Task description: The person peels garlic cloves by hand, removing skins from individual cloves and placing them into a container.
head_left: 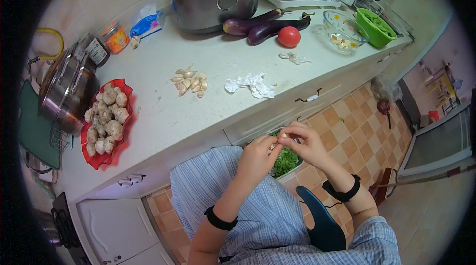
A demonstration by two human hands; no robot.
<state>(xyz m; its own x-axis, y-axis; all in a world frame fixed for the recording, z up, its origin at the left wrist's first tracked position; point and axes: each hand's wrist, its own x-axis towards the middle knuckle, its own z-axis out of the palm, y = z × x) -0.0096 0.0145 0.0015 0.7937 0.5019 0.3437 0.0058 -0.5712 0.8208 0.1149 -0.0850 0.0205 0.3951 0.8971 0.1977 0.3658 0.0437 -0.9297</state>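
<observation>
My left hand [259,155] and my right hand [303,141] meet in front of the counter's edge, fingertips pinched together. Between them is a small pale piece, seemingly a garlic clove [283,135], mostly covered by the fingers. Below the hands stands a container of green leaves [286,162]. Unpeeled garlic cloves [190,81] lie in a loose pile on the counter. Whole garlic bulbs [105,116] fill a red wavy-edged plate [130,97] at the left. A glass bowl [333,23] at the right holds a few pale pieces.
Crumpled white tissue [251,85] lies near the counter's front edge. Farther back are a rice cooker [210,2], two eggplants [272,31], a tomato [289,37] and a green basket [375,28]. A steel pot [64,91] stands at the left.
</observation>
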